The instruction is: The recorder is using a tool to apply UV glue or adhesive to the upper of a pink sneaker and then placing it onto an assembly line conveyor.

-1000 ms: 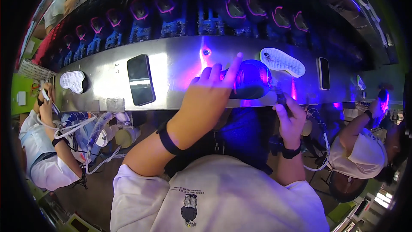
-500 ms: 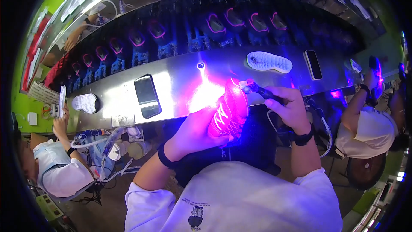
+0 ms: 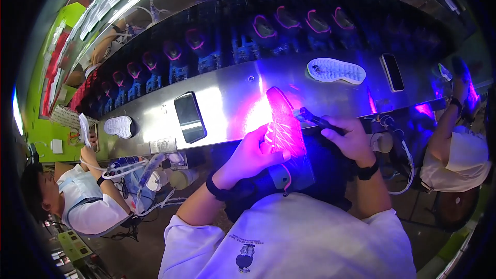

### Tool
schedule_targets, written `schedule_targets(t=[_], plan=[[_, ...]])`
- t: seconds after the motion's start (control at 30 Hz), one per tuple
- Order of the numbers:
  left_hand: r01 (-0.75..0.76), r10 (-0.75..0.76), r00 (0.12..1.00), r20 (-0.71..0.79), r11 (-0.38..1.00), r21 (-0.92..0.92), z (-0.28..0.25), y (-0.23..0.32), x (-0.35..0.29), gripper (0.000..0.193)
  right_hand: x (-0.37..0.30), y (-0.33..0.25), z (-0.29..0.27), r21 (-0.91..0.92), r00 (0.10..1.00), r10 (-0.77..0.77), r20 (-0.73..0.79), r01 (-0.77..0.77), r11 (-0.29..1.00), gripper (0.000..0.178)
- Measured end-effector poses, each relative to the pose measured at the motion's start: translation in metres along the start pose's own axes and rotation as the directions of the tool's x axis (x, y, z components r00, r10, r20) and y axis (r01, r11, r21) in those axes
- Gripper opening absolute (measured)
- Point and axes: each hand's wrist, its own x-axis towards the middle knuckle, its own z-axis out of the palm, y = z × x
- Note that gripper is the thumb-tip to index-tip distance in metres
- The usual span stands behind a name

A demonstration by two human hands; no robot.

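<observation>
My left hand [image 3: 248,157] is wrapped round a laced shoe upper [image 3: 287,130], which glows pink under violet light. Its toe points away from me over the bench edge, and its opening lies near my shirt. In my right hand [image 3: 352,142] is a brush [image 3: 311,118] with a dark handle, gripped between thumb and fingers. The bristle end is at the right side of the shoe, near the toe; whether it touches cannot be made out. Beyond the shoe, a white shoe sole [image 3: 336,71] rests tread side up on the metal bench [image 3: 227,80].
Phones lie on the bench to the left [image 3: 189,116] and right [image 3: 392,73]. Another sole [image 3: 118,127] is at far left. Behind the bench, a dark rack [image 3: 235,28] carries several shoe uppers. Co-workers sit at left [image 3: 98,201] and right [image 3: 449,160]; hoses [image 3: 150,204] hang below.
My left hand has turned the shoe, so its laced top and toe show lengthwise. The brush has gone from the shoe's far tip to its right side. The whole view has shifted slightly.
</observation>
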Motion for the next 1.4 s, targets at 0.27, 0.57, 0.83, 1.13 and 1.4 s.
schedule_targets(t=[0.27, 0.57, 0.83, 1.13, 1.4], plan=[[0.078, -0.084, 0.994, -0.073, 0.994, -0.078, 0.003, -0.013, 0.02, 0.053, -0.022, 0.03, -0.002, 0.1, 0.991, 0.123, 0.06, -0.128, 0.987, 0.032], [0.089, -0.103, 0.964, -0.245, 0.994, -0.067, 0.0, -0.004, 0.014, 0.08, -0.059, 0.01, -0.03, 0.058, 0.952, 0.227, 0.203, -0.243, 0.968, 0.028], [0.012, -0.136, 0.934, -0.329, 0.936, -0.353, 0.0, -0.019, 0.003, 0.044, -0.057, -0.023, -0.017, -0.217, 0.993, 0.09, 0.072, -0.072, 0.974, 0.034], [0.252, -0.358, 0.933, 0.024, 0.608, -0.753, -0.012, -0.019, -0.01, 0.05, -0.006, -0.056, -0.025, -0.345, 0.988, -0.11, 0.109, 0.141, 0.928, 0.037], [0.411, -0.362, 0.871, 0.332, 0.165, -0.897, -0.011, -0.031, 0.007, 0.053, 0.036, -0.062, -0.037, -0.389, 0.973, -0.19, 0.134, 0.228, 0.893, 0.038]])
